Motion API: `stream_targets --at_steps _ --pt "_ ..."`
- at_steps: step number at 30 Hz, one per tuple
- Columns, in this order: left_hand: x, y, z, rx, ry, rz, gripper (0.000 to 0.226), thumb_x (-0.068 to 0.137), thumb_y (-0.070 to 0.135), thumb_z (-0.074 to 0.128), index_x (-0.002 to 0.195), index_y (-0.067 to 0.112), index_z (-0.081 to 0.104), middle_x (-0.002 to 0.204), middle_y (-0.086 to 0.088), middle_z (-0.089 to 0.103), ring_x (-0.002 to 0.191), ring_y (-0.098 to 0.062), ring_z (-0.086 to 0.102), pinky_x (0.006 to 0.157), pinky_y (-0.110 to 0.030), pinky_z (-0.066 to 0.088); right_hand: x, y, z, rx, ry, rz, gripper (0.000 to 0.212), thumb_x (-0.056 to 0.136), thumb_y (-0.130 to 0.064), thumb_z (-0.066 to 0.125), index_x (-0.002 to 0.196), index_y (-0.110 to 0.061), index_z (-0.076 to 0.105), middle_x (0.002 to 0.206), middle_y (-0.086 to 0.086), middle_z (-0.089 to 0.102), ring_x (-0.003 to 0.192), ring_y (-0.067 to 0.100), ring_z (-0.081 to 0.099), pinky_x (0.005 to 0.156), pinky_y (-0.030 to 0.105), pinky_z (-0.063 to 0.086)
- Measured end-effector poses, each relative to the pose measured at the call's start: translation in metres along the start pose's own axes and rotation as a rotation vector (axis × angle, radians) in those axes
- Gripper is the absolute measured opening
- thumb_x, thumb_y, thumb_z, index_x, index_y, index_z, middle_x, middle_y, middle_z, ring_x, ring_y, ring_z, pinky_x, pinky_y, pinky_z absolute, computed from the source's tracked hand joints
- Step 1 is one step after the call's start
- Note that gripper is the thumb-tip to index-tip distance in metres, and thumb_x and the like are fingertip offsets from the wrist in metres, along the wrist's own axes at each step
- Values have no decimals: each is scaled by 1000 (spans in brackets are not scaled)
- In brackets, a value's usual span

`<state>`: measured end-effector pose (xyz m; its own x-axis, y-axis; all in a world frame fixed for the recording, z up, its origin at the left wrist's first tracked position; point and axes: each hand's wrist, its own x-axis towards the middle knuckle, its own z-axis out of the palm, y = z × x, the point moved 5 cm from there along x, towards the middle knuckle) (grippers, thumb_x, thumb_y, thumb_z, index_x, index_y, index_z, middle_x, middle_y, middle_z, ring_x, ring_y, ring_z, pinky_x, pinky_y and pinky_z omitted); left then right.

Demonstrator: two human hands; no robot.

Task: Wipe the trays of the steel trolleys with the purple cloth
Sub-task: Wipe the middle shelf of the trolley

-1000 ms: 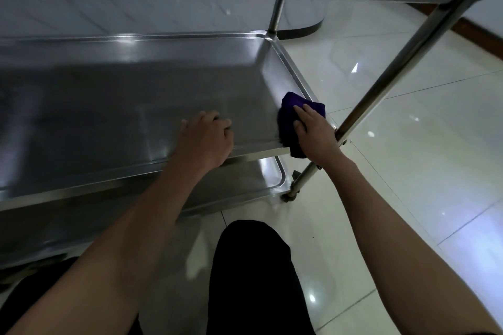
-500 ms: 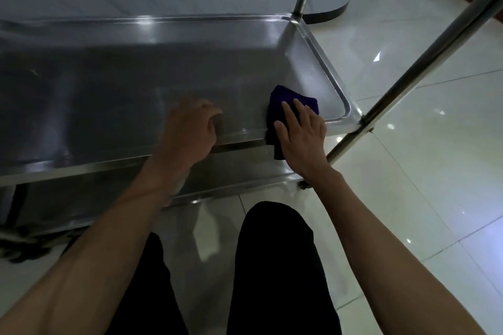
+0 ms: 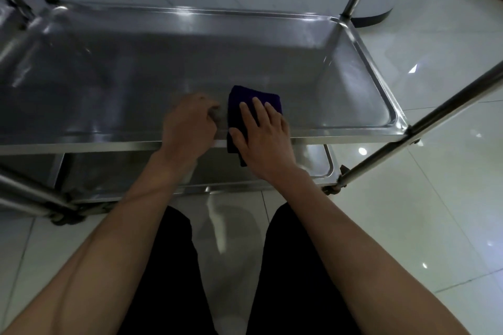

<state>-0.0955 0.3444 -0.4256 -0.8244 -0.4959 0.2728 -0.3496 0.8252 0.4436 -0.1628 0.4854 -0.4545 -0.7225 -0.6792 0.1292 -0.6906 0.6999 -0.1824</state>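
Note:
A steel trolley's middle tray [image 3: 353, 68] fills the upper half of the view. The folded purple cloth [image 3: 245, 95] drapes over the tray's near rim, partly inside the tray. My right hand [image 3: 264, 139] lies flat on the cloth, fingers spread, pressing it against the rim. My left hand [image 3: 187, 125] curls over the same near rim just left of the cloth, gripping the edge. A lower tray [image 3: 324, 168] shows beneath, mostly hidden by the middle one and my arms.
Slanted steel posts [image 3: 435, 122] rise at the right corner, others at the left [image 3: 35, 193]. A caster [image 3: 333, 189] sits under the right corner. Glossy white floor tiles [image 3: 435, 212] surround the trolley. My dark-trousered legs [image 3: 168, 280] are below.
My right hand has slid the cloth leftward along the near rim, from the right corner to beside my left hand. The view has tilted down and shifted left.

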Motion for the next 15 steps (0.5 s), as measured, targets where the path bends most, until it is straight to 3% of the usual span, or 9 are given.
stream_targets --at_steps 5,10,15 --pt "3 -26 -20 -70 46 -46 43 85 -3 46 116 15 70 122 -9 66 111 -30 61 94 -48 51 4 -44 8 -59 -17 -97 69 100 -60 25 156 -20 23 163 11 21 149 34 19 119 48 22" --pt "4 -45 -18 -26 14 31 43 94 2 47 124 23 68 123 -6 68 108 -27 62 89 -36 49 5 -45 9 -58 -10 -156 74 96 -65 32 156 -22 23 164 8 20 149 31 20 117 47 23" --pt "-1 -46 -13 8 -41 37 34 98 13 44 123 19 68 116 -7 70 102 -26 63 87 -34 48 3 -46 8 8 58 -147 67 93 -56 45 149 -20 43 157 7 38 142 30 36 108 49 36"
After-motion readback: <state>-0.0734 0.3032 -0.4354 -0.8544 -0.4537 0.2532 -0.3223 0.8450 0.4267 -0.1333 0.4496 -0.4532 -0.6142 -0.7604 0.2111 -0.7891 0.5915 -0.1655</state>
